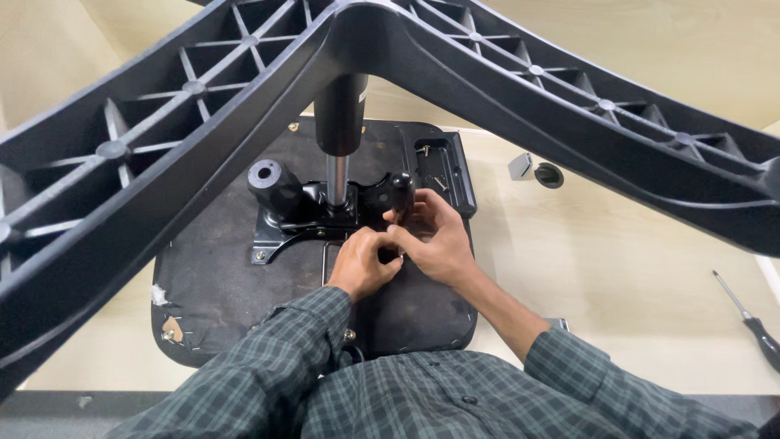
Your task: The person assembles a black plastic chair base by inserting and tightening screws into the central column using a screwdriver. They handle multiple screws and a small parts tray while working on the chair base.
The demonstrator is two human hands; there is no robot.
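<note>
An office chair is seen upside down, its seat underside (422, 313) lying on a pale wooden floor (617, 268). The black tilt mechanism (313, 213) sits on the seat's middle, with the gas cylinder (340, 114) rising from it and the star-shaped base (146, 162) spreading across the top of the view from 9 o'clock to 3 o'clock.

As far as can be judged, the work is well along: mechanism, cylinder and base are already joined to the seat, and a bolt head is visible at the plate's lower left corner. What is left appears to be a small fastening at the plate's right edge, where both hands meet; whether the other bolts are tight cannot be told.

The left hand (363, 264) is brought in from 6 o'clock, knuckles up, fingers curled shut against the plate edge; what lies within its grip is hidden. The right hand (435, 240) is angled in from 4 o'clock, wrist bent, with thumb and fingertips pinched together on a small part beside the black knob (400, 189); the part is too small to be named.

A screwdriver (751, 321) is left on the floor at 3 o'clock, well apart from the hands, and a small grey piece (520, 167) with a dark round cap (549, 175) lies at 1 o'clock.
</note>
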